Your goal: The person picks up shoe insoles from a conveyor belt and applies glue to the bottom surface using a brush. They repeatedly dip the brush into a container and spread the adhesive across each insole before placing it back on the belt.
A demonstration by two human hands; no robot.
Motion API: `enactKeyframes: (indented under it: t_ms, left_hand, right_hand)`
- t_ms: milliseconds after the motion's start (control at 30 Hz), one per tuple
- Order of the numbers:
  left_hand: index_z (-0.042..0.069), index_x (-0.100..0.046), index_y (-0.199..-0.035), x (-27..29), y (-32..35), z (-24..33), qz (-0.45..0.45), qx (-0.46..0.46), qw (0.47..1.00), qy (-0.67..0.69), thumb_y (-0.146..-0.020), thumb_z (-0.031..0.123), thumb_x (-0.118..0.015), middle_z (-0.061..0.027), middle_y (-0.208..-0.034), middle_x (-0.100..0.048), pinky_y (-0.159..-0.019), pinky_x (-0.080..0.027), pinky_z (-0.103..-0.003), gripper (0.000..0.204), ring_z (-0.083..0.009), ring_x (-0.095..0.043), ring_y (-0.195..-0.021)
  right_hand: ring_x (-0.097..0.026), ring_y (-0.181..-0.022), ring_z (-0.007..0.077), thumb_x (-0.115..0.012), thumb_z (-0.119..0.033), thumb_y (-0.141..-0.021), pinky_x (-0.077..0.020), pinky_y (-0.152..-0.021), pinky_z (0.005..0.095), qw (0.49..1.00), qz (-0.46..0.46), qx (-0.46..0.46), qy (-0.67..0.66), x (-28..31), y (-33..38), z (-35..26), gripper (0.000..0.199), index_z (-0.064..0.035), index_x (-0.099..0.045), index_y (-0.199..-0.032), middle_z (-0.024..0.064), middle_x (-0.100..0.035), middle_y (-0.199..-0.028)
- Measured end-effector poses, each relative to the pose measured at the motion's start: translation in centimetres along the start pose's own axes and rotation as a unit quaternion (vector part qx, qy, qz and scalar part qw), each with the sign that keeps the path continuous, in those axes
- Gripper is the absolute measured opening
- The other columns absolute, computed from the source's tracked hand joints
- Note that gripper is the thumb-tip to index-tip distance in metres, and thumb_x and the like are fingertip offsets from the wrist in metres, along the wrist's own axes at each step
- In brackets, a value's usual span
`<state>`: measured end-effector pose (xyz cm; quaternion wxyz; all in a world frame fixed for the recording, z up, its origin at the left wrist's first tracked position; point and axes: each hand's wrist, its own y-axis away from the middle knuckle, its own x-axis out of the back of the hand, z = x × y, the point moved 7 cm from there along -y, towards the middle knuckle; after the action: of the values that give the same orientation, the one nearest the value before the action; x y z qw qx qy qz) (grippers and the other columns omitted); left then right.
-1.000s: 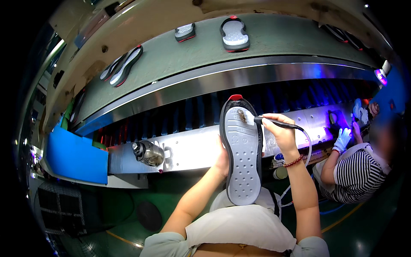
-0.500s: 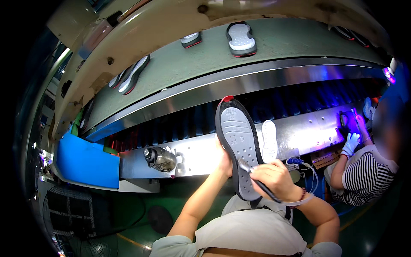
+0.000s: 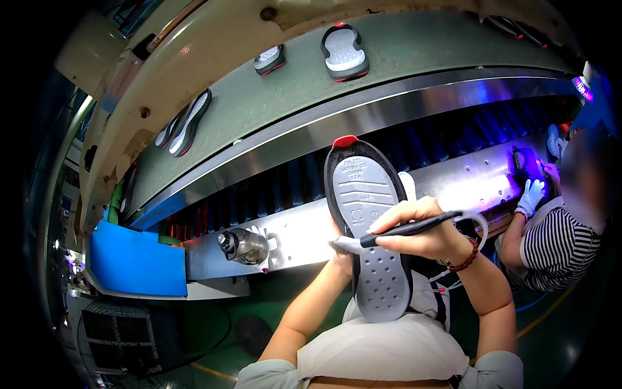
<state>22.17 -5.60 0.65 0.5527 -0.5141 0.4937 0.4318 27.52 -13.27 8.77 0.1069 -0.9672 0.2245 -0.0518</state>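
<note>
My left hand (image 3: 342,264) grips the left edge of a shoe sole (image 3: 379,292), its fingers mostly hidden behind it. The sole has a black rim, a grey dotted inner face and a red tab at the far end. It stands tilted up above my lap. My right hand (image 3: 431,236) is closed round the black handle of a brush (image 3: 414,228), and a white tube curves from the handle's rear. The brush's pale tip lies across the sole's left edge at mid-length, beside my left hand.
A green conveyor belt (image 3: 285,97) carries several soles behind a metal rail. On the steel ledge stand a dark bottle (image 3: 245,246) and, partly hidden, a white insole (image 3: 407,184). A blue panel (image 3: 136,259) is at left. Right, a gloved co-worker (image 3: 551,240) works under violet light.
The brush has moved from the sole's dotted middle to its left edge, and its handle now lies more level. The sole appears more upright, and the whole view has shifted slightly.
</note>
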Motion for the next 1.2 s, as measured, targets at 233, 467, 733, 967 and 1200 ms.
enactKeyframes:
  t_ms: [233, 467, 733, 967, 1200]
  left_hand:
    - [0.008, -0.03, -0.132, 0.3, 1.2, 1.0, 0.31, -0.064, 0.892, -0.323, -0.078, 0.073, -0.018, -0.0146, -0.126, -0.042, -0.096, -0.036, -0.041, 0.085, -0.0285, -0.043, -0.115]
    - [0.008, -0.034, -0.13, -0.6, 1.0, 3.1, 0.284, -0.166, 0.846, -0.421, -0.077, 0.074, -0.022, -0.0129, -0.124, -0.044, -0.096, -0.034, -0.038, 0.085, -0.0271, -0.044, -0.111]
    - [0.004, -0.028, -0.131, -1.8, -1.1, 3.1, 0.14, -0.146, 0.903, -0.378, -0.065, 0.084, -0.024, -0.0257, -0.118, -0.046, -0.09, -0.042, -0.045, 0.105, -0.0379, -0.05, -0.104]
    - [0.001, -0.026, -0.132, -2.0, -1.7, 4.5, 0.03, -0.164, 0.931, -0.325, -0.065, 0.083, -0.028, -0.0267, -0.124, -0.039, -0.088, -0.042, -0.047, 0.105, -0.0404, -0.048, -0.106]
    - [0.003, -0.021, -0.134, -4.4, -2.3, 5.5, -0.076, -0.199, 0.931, -0.297, -0.067, 0.081, -0.031, -0.0291, -0.127, -0.035, -0.091, -0.04, -0.047, 0.104, -0.0419, -0.045, -0.109]
  right_hand:
    - [-0.062, -0.072, 0.0129, -0.066, -0.004, -0.071, -0.0484, -0.066, 0.0238, 0.993, 0.04, 0.085, 0.069, 1.2, -0.3, 0.0, 0.017, 0.0013, -0.065, -0.087, 0.0105, -0.065, -0.079]
    - [-0.057, -0.068, 0.0069, -0.065, -0.003, -0.074, -0.0456, -0.061, 0.0185, 0.995, 0.066, -0.04, -0.067, 2.4, 1.0, 1.8, 0.019, 0.0007, -0.064, -0.092, 0.0062, -0.065, -0.08]
    - [-0.054, -0.065, 0.0048, -0.065, -0.002, -0.073, -0.0414, -0.078, 0.0246, 0.993, 0.063, -0.045, -0.091, 2.5, 2.0, 1.3, 0.016, -0.0001, -0.066, -0.088, 0.0028, -0.063, -0.075]
    - [-0.057, -0.067, 0.0099, -0.066, -0.002, -0.072, -0.0437, -0.061, 0.0211, 0.996, -0.032, 0.035, -0.079, 0.8, 2.9, 0.0, 0.015, -0.0004, -0.066, -0.087, 0.0081, -0.064, -0.079]
    - [-0.061, -0.075, 0.0171, -0.068, -0.001, -0.068, -0.0463, -0.068, 0.0258, 0.995, -0.027, 0.094, 0.014, 0.7, 3.7, -0.2, 0.018, -0.0014, -0.066, -0.087, 0.0098, -0.065, -0.082]
